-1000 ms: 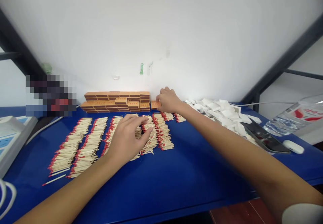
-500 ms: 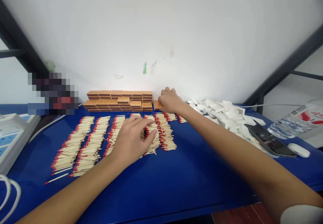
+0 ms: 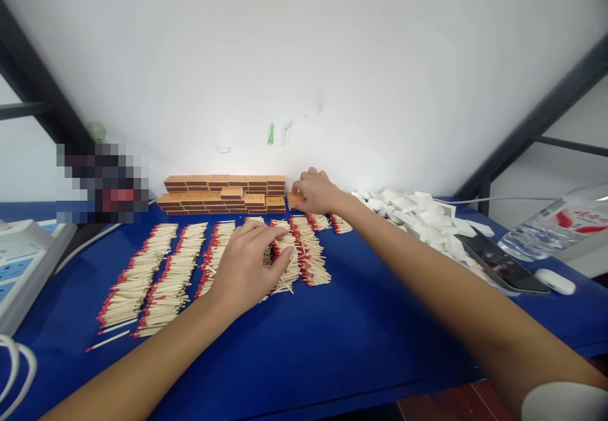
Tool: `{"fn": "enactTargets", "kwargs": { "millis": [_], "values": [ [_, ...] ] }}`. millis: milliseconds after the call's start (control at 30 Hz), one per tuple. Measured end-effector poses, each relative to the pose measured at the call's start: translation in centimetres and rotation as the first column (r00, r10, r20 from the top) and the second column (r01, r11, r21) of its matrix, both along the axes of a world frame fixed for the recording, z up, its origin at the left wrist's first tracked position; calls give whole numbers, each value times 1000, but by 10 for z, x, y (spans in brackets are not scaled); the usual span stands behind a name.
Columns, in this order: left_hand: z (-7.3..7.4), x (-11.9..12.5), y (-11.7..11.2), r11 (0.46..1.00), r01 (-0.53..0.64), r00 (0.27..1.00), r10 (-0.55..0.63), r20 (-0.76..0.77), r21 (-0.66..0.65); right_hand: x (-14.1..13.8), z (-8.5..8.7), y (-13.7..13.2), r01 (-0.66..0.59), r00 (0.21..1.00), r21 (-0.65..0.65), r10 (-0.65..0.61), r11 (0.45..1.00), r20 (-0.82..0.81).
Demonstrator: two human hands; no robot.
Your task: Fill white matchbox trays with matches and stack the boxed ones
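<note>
My right hand [image 3: 316, 192] reaches to the back of the blue table, its fingers curled round an orange matchbox [image 3: 295, 201] at the right end of a stack. That stack of matchboxes [image 3: 218, 201] stands in rows against the wall. My left hand [image 3: 251, 253] hovers over or rests on rows of red-tipped matches, thumb and fingers apart in a loose curve. I see nothing held in it, though its palm side is partly hidden. Long rows of matches [image 3: 135, 275] lie to its left. Another row [image 3: 311, 253] lies just to its right.
White folded paper pieces [image 3: 418, 212] are heaped at the right, beside a dark phone [image 3: 503, 263], a white earbud-like case [image 3: 555, 281] and a plastic bottle [image 3: 555, 225] lying tilted. A power strip [image 3: 23, 263] and white cable [image 3: 19, 370] are at the left. Dark metal bars frame both sides.
My right hand's fingers have shifted slightly left and down over the matchbox. The left hand keeps nearly the same pose. The whole view has moved a little.
</note>
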State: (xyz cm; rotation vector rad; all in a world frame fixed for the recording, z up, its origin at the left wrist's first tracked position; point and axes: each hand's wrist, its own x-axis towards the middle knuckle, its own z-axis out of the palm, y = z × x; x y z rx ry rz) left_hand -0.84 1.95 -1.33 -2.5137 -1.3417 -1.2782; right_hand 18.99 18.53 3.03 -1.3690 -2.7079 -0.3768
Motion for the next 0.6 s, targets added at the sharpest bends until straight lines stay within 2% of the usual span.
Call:
{"fn": "enactTargets", "kwargs": {
  "millis": [133, 233, 300, 367, 467, 600],
  "values": [
    [3, -2, 0, 1000, -15, 1000, 15, 16, 16, 18, 17, -6, -13, 980, 20, 17, 1000, -198],
    [7, -4, 0, 999, -35, 999, 35, 26, -2, 47, 29, -22, -30, 913, -7, 25, 1000, -408],
    [9, -5, 0, 999, -45, 999, 45, 26, -14, 73, 30, -36, 9, 863, 24, 4, 1000, -505],
    [10, -5, 1, 999, -48, 999, 48, 22, -12, 101, 25, -48, 116, 838, 80, -55, 990, -543],
    [10, -4, 1, 999, -49, 999, 49, 6, -16, 140, 13, -58, 287, 834, 91, -202, 954, -513],
    [12, -2, -3, 998, -60, 998, 59, -13, -18, 159, -1, -57, 409, 841, 16, -371, 912, -393]
  ]
}}
